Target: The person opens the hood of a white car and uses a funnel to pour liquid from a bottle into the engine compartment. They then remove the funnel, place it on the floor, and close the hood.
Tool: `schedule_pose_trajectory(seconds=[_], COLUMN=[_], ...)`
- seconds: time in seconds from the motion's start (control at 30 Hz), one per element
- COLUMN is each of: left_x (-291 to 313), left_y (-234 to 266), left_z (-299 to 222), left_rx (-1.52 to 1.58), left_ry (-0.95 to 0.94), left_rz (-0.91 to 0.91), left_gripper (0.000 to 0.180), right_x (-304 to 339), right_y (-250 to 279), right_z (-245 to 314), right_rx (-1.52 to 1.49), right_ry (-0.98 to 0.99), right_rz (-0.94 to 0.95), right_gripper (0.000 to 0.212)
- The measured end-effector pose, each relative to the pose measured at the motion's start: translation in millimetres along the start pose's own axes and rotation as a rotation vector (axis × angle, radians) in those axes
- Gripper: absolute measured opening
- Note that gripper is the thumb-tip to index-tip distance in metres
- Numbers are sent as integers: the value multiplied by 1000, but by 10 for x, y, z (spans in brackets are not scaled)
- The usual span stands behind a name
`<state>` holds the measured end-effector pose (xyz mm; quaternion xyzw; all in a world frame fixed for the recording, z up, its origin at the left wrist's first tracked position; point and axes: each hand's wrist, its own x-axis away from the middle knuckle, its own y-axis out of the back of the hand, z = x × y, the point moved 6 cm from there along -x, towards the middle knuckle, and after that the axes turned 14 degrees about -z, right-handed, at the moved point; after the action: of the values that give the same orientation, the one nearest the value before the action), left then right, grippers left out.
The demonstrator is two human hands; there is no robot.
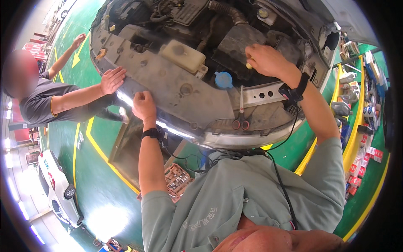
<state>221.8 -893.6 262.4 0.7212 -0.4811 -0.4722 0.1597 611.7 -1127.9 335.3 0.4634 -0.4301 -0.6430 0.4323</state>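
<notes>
My right hand (268,61) is closed over a black box (235,44) in the engine bay, a small yellow piece (249,66) showing at its fingertips. Whatever those fingers hold is hidden. Curled at the front edge of the grey plastic cover (168,86), my left hand (144,106) hides what, if anything, is in it. Scissors (241,113) with dark, red-lined handles lie at the front, points toward the engine. Between them and the box is a blue round cap (223,80). A cream plastic reservoir (183,55) sits left of the cap.
At left, a co-worker's hand (113,80) rests on the cover beside my left hand. An open tool case (176,180) lies below the car's front. Yellow-edged shelving (357,117) with boxes and parts stands at right. Dark cables (210,159) hang before my chest.
</notes>
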Motion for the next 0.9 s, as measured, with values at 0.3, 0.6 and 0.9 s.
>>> schedule_pose_trajectory(seconds=[0.3,0.6,0.9], left_x=[1,4,22], left_y=[-34,-6,-100], left_z=[24,2,119], left_rx=[-23,-25,-66], left_ry=[-7,2,-50], left_rz=[-1,5,-9], left_gripper=[28,29,31], right_x=[21,75,136], right_y=[-92,-58,-113], right_z=[-49,-71,-91], right_rx=[60,30,18], right_ry=[-121,-60,109], right_rz=[-34,-162,-319], right_gripper=[18,18,20])
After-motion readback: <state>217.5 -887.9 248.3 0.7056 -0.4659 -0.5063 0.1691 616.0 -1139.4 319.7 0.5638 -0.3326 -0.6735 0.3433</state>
